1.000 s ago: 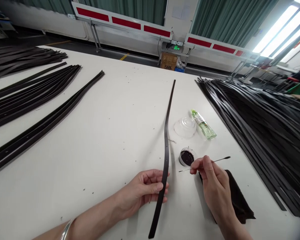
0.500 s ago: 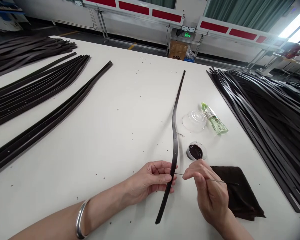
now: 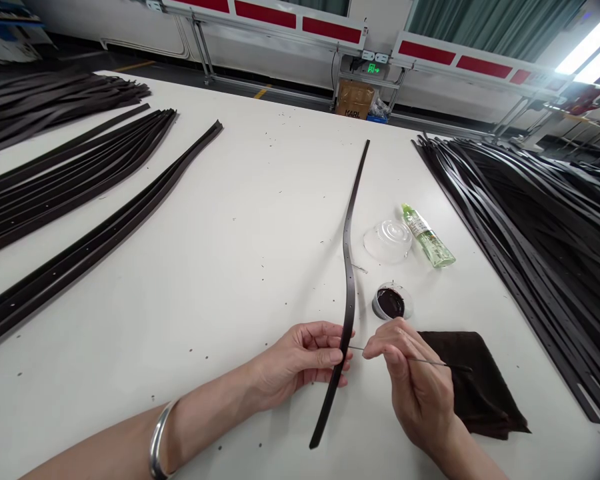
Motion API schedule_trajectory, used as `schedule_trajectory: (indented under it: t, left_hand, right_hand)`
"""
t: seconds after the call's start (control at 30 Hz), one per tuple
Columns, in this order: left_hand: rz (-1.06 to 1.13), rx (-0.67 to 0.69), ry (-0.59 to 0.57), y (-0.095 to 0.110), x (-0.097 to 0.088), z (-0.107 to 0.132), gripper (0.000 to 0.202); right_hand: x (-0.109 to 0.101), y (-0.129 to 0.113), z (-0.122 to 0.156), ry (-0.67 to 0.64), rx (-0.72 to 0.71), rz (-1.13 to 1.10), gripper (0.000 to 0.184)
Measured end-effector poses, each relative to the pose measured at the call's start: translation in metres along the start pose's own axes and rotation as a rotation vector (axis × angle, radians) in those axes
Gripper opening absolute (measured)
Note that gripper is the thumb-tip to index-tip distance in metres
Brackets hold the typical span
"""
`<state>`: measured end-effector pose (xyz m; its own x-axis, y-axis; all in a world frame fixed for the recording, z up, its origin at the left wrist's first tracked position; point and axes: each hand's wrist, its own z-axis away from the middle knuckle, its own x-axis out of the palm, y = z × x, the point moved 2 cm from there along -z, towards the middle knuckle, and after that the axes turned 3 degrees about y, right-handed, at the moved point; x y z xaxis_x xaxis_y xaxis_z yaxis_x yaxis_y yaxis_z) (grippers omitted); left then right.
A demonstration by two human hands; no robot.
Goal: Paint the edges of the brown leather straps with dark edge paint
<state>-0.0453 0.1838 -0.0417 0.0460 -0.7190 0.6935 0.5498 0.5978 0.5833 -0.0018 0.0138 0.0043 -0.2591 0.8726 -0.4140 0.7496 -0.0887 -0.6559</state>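
Observation:
A long dark strap (image 3: 349, 287), with small holes along its length, curves away from me over the white table. My left hand (image 3: 310, 357) is closed on it near its front end, thumb on top and fingers behind. In my right hand (image 3: 415, 380) a thin metal rod (image 3: 430, 362) with a dark end is gripped like a pen. Its fine tip meets the right edge of the strap beside my left fingers. Just beyond my right hand stands a small clear cup of dark liquid (image 3: 391, 303). A folded dark brown cloth (image 3: 485, 387) lies under and beside that hand.
A clear plastic lid (image 3: 389, 241) and a green bottle (image 3: 427, 237) lie beyond the cup. Many dark straps (image 3: 525, 220) are heaped along the right side. More strap bundles (image 3: 105, 233) spread over the left. Small dark specks dot the white table (image 3: 230, 267).
My right hand and the rod have shifted very slightly left. The strap and my left hand hold nearly the same position.

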Motion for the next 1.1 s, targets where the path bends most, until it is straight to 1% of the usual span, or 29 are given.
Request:
schedule_trajectory:
  t: [0.23,0.37,0.77,0.9,1.1]
  left_hand:
    - [-0.016,0.009,-0.015,0.0019,0.0024,-0.0005,0.022]
    - [-0.014,0.016,-0.020,0.0023,0.0033,-0.0004,0.019]
    - [-0.013,-0.002,-0.004,0.0021,0.0029,0.0001,0.022]
    - [-0.017,0.002,-0.002,0.0016,0.0022,-0.0005,0.022]
    - [-0.011,-0.004,0.011,0.0001,0.0010,-0.0007,0.025]
  right_hand:
    - [0.0007,-0.0020,-0.0029,-0.026,-0.004,0.030,0.025]
    - [0.0017,-0.0024,-0.0041,-0.036,-0.041,0.041,0.025]
    - [0.0041,-0.0039,-0.0035,-0.034,-0.029,0.080,0.024]
    - [0.0041,-0.0041,-0.0027,-0.030,-0.056,0.093,0.024]
    - [0.0049,-0.0033,-0.0024,-0.039,-0.053,0.093,0.025]
